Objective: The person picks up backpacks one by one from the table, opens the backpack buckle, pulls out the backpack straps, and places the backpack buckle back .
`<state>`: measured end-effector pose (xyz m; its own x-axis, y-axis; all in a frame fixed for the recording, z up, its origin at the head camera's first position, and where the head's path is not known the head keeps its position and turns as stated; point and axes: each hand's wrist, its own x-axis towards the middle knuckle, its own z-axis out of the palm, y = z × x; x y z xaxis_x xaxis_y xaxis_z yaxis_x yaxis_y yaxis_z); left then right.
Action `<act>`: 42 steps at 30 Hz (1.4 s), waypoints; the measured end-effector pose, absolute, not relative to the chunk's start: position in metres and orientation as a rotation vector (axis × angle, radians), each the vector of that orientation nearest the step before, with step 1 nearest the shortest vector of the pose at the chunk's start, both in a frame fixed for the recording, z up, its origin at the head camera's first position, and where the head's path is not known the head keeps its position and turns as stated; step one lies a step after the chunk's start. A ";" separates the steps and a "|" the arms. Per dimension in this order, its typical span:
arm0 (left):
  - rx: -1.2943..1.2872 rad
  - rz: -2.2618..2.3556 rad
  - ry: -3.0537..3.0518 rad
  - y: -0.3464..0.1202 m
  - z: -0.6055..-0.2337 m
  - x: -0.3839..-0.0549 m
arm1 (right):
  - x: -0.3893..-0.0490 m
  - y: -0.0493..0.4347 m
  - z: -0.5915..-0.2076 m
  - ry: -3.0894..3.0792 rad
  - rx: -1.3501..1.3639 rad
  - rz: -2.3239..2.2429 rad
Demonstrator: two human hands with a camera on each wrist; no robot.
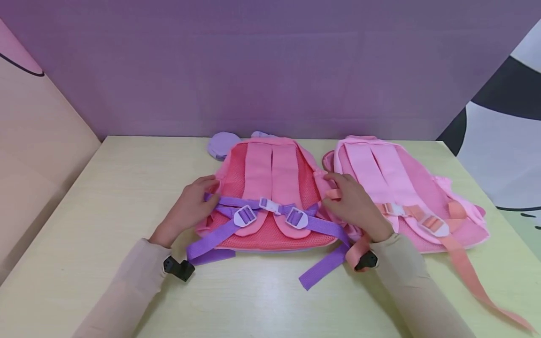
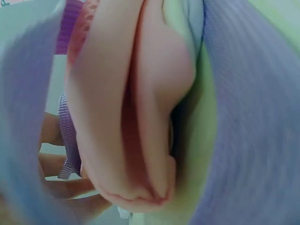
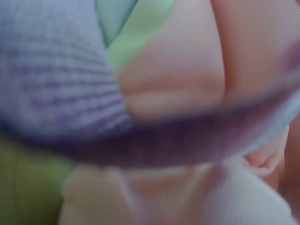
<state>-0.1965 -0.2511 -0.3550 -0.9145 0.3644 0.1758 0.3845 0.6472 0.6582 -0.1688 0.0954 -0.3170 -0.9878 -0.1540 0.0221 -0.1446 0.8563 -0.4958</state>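
Note:
A coral-pink backpack (image 1: 258,173) lies on the table with its back panel and shoulder straps facing up. Its purple webbing straps (image 1: 215,239) are joined across the middle by a white buckle (image 1: 269,205). At the backpack's left side, my left hand (image 1: 188,204) grips the edge near a purple strap, thumb on top. My right hand (image 1: 352,202) holds the opposite side in a similar way. Folded pink fabric (image 2: 154,65) fills the left wrist view, with fingers (image 2: 52,165) partly hidden behind a strap. A blurred purple strap (image 3: 187,140) crosses the right wrist view, where the right fingers are hidden.
A lighter pink backpack (image 1: 405,173) with orange straps lies close on the right, partly behind my right hand. One orange strap (image 1: 473,281) trails toward the table's front right. A round lilac piece (image 1: 223,145) sticks out behind the coral-pink backpack. A purple wall (image 1: 270,70) stands behind the table.

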 end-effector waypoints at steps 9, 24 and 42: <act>-0.612 -1.200 -2.792 -0.253 -0.361 -0.195 | -0.171 0.094 -0.319 3.007 -0.244 -0.786; -0.634 -1.200 -2.731 -0.249 -0.358 -0.194 | -0.169 0.095 -0.317 3.019 -0.274 -0.775; -0.852 -1.085 -2.805 -0.221 -0.320 -0.181 | -0.164 0.085 -0.289 3.130 -0.522 -0.677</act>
<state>-0.1814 -0.2206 -0.3199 -0.8514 0.4835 0.2032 0.4944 0.6104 0.6189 -0.1636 0.0845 -0.2892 -0.9430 -0.2881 0.1664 -0.3311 0.8616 -0.3848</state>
